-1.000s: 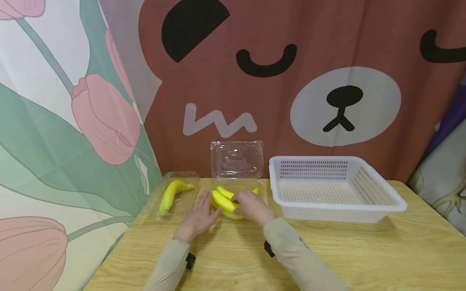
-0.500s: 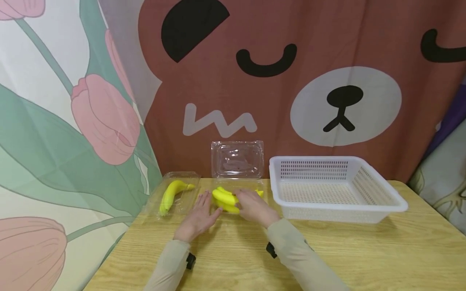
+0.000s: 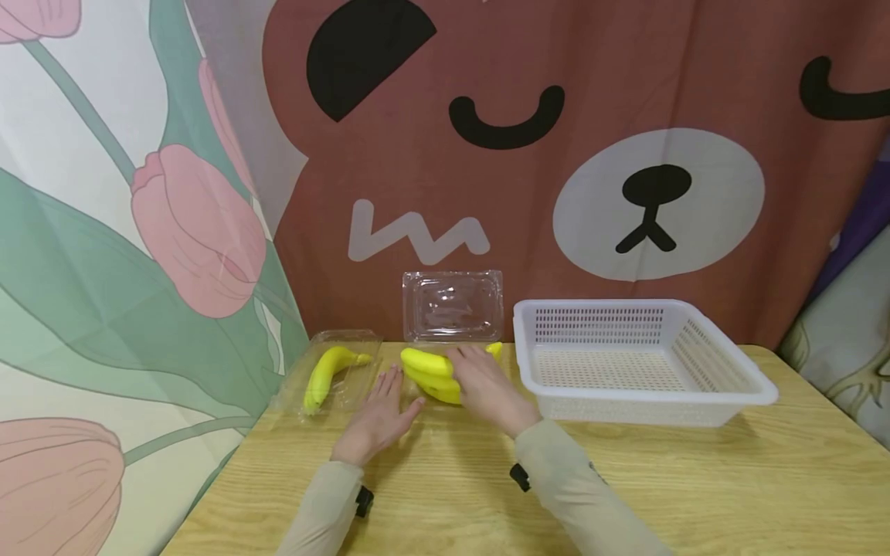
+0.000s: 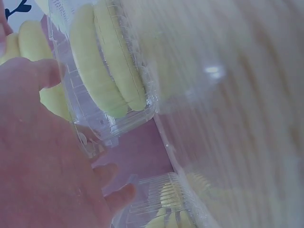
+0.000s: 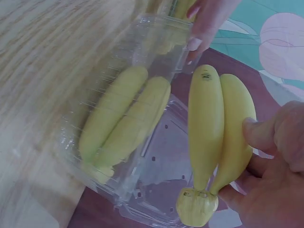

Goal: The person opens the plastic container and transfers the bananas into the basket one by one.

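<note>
My right hand grips a joined pair of yellow bananas, thumb on one side and fingers on the other. The pair hangs above a clear plastic clamshell box, apart from the two bananas lying in it. The lid of that box stands raised at the back. At the box's left side, my left hand lies with straight fingers, the fingertips at its edge. Left of that hand is another clear box with bananas inside.
A white perforated plastic basket stands to the right of the clamshell on the wooden table. A brown curtain with a bear print hangs right behind the table. A tulip-print curtain hangs at the left.
My right hand has lifted the pair of bananas and moved it slightly toward the back, so more of the bananas beneath shows. My left hand has stayed where it was.
</note>
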Demonstrator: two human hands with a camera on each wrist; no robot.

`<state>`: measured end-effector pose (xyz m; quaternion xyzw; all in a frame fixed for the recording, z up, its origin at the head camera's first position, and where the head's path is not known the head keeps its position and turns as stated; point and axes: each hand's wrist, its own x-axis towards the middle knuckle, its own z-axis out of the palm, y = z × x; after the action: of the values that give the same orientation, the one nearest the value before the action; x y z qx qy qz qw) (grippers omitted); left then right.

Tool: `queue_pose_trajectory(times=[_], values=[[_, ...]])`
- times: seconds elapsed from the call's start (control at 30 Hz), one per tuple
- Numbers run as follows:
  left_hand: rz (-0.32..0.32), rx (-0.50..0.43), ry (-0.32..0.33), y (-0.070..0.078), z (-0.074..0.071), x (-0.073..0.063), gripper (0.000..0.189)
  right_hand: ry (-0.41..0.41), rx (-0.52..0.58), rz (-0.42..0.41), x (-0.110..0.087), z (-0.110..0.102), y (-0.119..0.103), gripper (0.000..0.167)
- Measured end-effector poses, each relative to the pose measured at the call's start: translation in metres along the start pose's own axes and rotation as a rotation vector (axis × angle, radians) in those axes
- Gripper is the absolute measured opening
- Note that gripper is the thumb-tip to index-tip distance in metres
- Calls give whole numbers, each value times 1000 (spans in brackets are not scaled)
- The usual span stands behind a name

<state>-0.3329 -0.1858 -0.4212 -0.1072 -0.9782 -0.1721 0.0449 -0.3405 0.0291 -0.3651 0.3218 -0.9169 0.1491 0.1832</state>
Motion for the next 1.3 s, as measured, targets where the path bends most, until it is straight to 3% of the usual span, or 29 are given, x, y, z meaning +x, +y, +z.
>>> queue_pose_trajectory(times=[0.23, 0.57, 0.83, 1.3], values=[[-15, 40, -14, 4, 0, -2, 84, 66, 5, -17, 2, -11, -5, 51], [-16, 54, -22, 3, 4, -1, 80, 72, 17, 15, -3, -28, -6, 54], [-16, 64, -18, 5, 1, 0, 83, 104, 29, 38, -13, -41, -4, 44], [-20, 40, -25, 5, 1, 0, 85, 187, 66, 82, -30, -46, 19, 44]])
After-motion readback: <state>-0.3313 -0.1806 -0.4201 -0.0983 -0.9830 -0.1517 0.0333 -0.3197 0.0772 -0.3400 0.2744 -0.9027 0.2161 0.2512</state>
